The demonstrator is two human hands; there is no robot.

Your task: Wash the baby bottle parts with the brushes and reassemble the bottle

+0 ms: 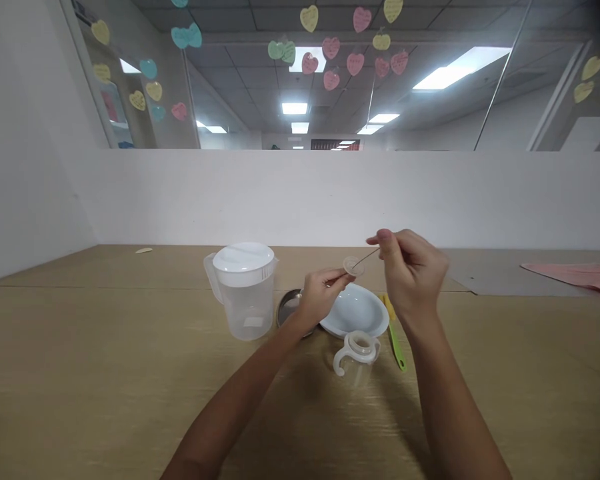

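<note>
While the left hand (320, 298) pinches a small clear cap (353, 267) by its lower edge, just right of the frame's centre, the right hand (414, 270) grips a thin stick (367, 257) between thumb and curled fingers. Stick slants down leftward, its far end at the cap; too fine to tell whether it touches or passes inside. Both hands are raised above the table (105, 373), forearms entering from the bottom edge.

Below the cap, centre right: a white bowl (357, 313), upright, partly behind the left hand. In front of it, lower in the frame, a clear cup (357, 373) with a white handled collar (359, 347), standing upright. Right of the bowl, a brush (397, 347), green handle toward the viewer, yellowish upper end. Left of the bowl, a metal dish (289, 305), partly hidden by the left hand and wrist.

Left of centre: a translucent pitcher (250, 307), upright, white lid (244, 257) on. Far right: a pink cloth (580, 275) lying on a grey sheet (500, 273). Across the top, heart-shaped notes (355, 64) on glass (260, 87).
</note>
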